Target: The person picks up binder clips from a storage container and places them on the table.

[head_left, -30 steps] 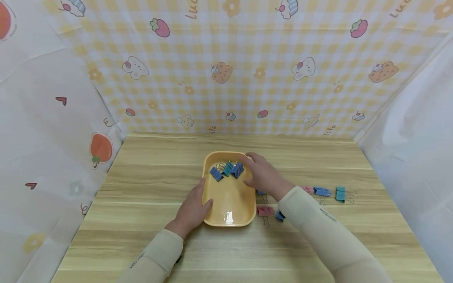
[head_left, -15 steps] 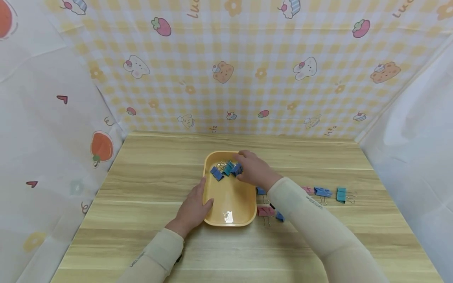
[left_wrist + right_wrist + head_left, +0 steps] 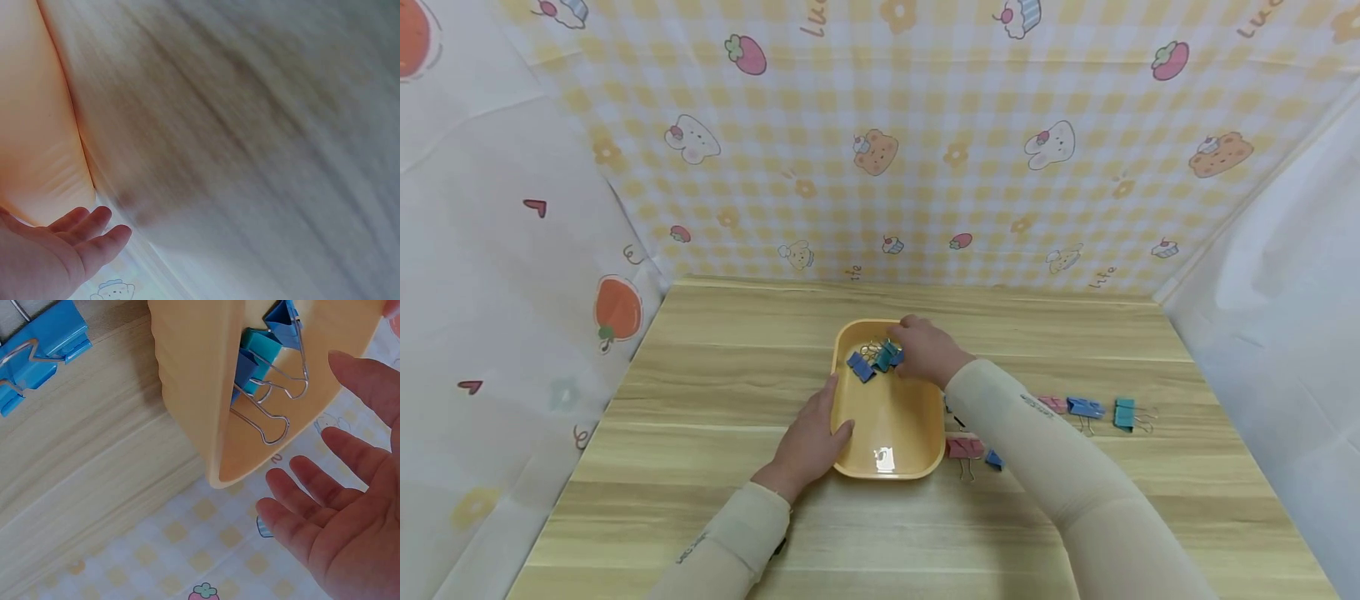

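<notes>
My left hand (image 3: 808,433) holds the left side of a yellow plastic tray (image 3: 887,433), thumb over the rim and fingers along the outer wall. In the left wrist view its fingers lie outside the tray. My right hand (image 3: 931,354) is over the tray's far right corner, beside the binder clips inside. The right wrist view shows its fingers (image 3: 300,528) apart and loosely bent, holding nothing. In the tray lie a blue binder clip (image 3: 861,367), a teal binder clip (image 3: 885,357) and another blue binder clip (image 3: 286,325), partly hidden by my right hand in the head view.
Right of the tray, on the wooden table (image 3: 715,400), lie a red binder clip (image 3: 965,448), a small blue clip (image 3: 994,460), a pink clip (image 3: 1052,404), a blue clip (image 3: 1085,407) and a teal clip (image 3: 1124,414). A checkered cloth (image 3: 955,192) stands behind.
My right hand has moved left over the tray's far corner and now covers much of the right-hand blue binder clip. My left hand stays at the tray's left side.
</notes>
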The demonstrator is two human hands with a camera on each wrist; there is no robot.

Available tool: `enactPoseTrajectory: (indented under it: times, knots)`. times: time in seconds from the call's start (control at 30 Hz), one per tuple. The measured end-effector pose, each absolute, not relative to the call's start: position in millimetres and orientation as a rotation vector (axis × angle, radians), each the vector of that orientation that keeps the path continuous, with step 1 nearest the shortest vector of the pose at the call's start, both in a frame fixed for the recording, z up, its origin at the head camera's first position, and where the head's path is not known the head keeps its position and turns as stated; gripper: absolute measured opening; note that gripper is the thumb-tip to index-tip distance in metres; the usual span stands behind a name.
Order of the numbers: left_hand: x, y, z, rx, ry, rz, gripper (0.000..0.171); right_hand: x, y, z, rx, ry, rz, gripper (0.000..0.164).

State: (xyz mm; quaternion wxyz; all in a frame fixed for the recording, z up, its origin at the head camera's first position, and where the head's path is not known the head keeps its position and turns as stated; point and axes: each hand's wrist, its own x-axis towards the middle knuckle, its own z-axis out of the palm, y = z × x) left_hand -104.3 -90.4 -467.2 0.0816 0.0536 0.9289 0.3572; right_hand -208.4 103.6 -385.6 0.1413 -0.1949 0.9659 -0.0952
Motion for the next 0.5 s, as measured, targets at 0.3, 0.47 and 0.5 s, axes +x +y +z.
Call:
enactPoseTrajectory:
  times: [0.3, 0.47, 0.5]
  knots:
    - [-104, -91, -468, 0.157, 2.773, 1.077, 0.078, -217, 98, -393, -0.551, 2.752, -0.185, 0.054]
    - [-104, -90, -466, 0.161, 2.777, 1.077, 0.078, -220, 96, -397, -0.540, 2.736, -0.164, 0.052]
    - [-104, -91, -466, 0.161, 2.778, 1.076, 0.078, -220, 96, -397, -0.541, 2.735, -0.156, 0.051]
